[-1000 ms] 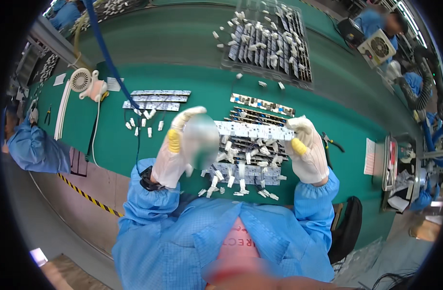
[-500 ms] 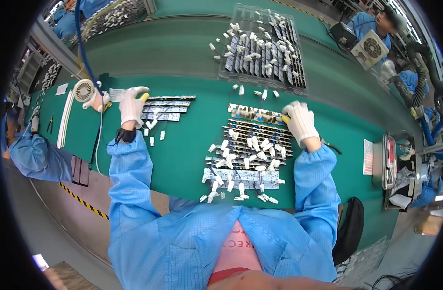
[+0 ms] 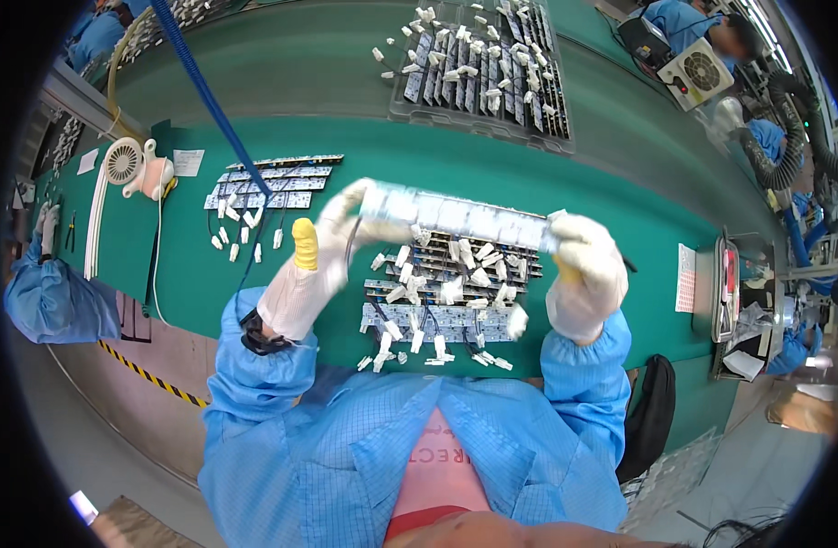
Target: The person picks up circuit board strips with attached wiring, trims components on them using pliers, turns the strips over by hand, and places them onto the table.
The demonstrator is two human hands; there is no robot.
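Observation:
A pale, motion-blurred circuit board strip (image 3: 465,217) is raised over the bench between my two white-gloved hands. At its left end is my left hand (image 3: 314,265), with fingers around the board and the yellow-covered thumb standing away from it. My right hand (image 3: 585,272) grips the right end, its fingertips partly hidden. Beneath the strip lies a stack of circuit board strips (image 3: 437,318) with white connectors on short dark leads. Farther left, a smaller group of strips (image 3: 291,183) rests on the green mat.
A clear tray (image 3: 478,73) full of wired strips stands at the back. To the left are a small fan (image 3: 137,168) and a hanging blue coiled hose (image 3: 204,91). A metal bin (image 3: 728,292) sits at the right edge. Co-workers are at both sides.
The strip that lay at the top of the central stack is now lifted, with its pale face showing. My left hand has moved right from the left group to its end.

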